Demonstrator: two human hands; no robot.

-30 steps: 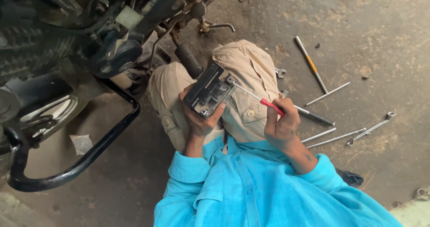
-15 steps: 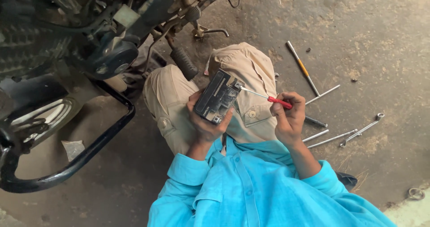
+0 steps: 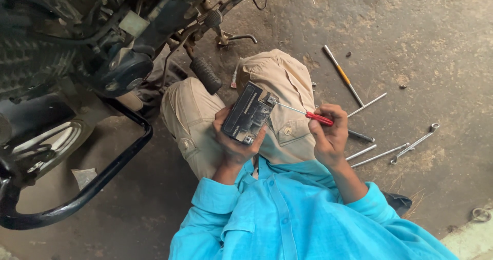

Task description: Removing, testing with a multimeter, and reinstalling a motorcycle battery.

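In the head view, near the centre of the frame, the left hand (image 3: 233,144) is cupping a small black box-shaped battery (image 3: 248,112) from below, its grip wrapped tight around the lower end, fingers curling up the matte plastic sides. The battery is sitting tilted above the person's khaki-trousered knees, with metal terminals showing at its upper right and lower corners.

Just right of centre, the right hand (image 3: 328,134) is pinching a slim screwdriver (image 3: 303,112) with a glossy red handle, the grip closed firmly on that handle. Its thin steel shaft is pointing left, the tip meeting the battery's upper right terminal.

On the right side of the frame, several long steel tools are lying on the rough, stained concrete floor (image 3: 436,44): a yellow-handled rod (image 3: 343,76) and a spanner (image 3: 415,144), well apart from the hands.

In the upper left, a motorcycle (image 3: 92,49) is standing, dark and greasy, with a ribbed rubber footpeg (image 3: 206,75) and a curved black tubular guard (image 3: 87,193) at lower left.
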